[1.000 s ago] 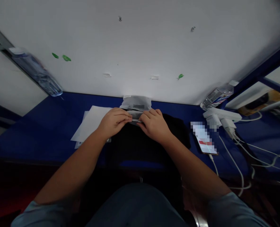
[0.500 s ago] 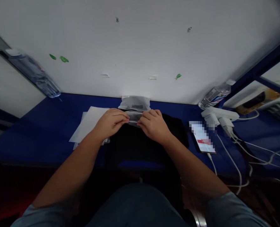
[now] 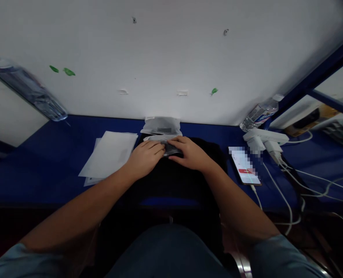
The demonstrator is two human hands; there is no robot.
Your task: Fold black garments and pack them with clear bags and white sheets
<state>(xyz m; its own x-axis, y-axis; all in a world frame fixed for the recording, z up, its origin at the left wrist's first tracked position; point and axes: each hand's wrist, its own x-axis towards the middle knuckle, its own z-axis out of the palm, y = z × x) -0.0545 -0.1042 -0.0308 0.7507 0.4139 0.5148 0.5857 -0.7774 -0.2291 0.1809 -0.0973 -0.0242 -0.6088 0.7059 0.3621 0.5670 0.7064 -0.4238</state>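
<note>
A clear plastic bag point(image 3: 168, 148) with something dark inside lies near the back of a black cloth-like item point(image 3: 165, 181). My left hand point(image 3: 148, 156) is closed over the bag's left part, fingers together and bent, thumb hidden. On the right part of the bag rests my right hand point(image 3: 190, 152), its fingers stretched out and its thumb spread apart on the near side. Just behind, against the wall, is another translucent bag point(image 3: 162, 125) with a dark label-like patch. White translucent sheets or bags point(image 3: 110, 152) lie beside my left hand.
A phone point(image 3: 245, 166) with a cable lies to the right, near a white power strip point(image 3: 265, 136) with plugs and cords. Bottles stand at the right point(image 3: 262, 112) and left point(image 3: 32, 90). A white wall point(image 3: 171, 54) closes off the blue table point(image 3: 44, 162).
Both hands have gone from pinching the bag's ends to lying over it. My left hand moved inward and the right thumb spread. The view shifted slightly.
</note>
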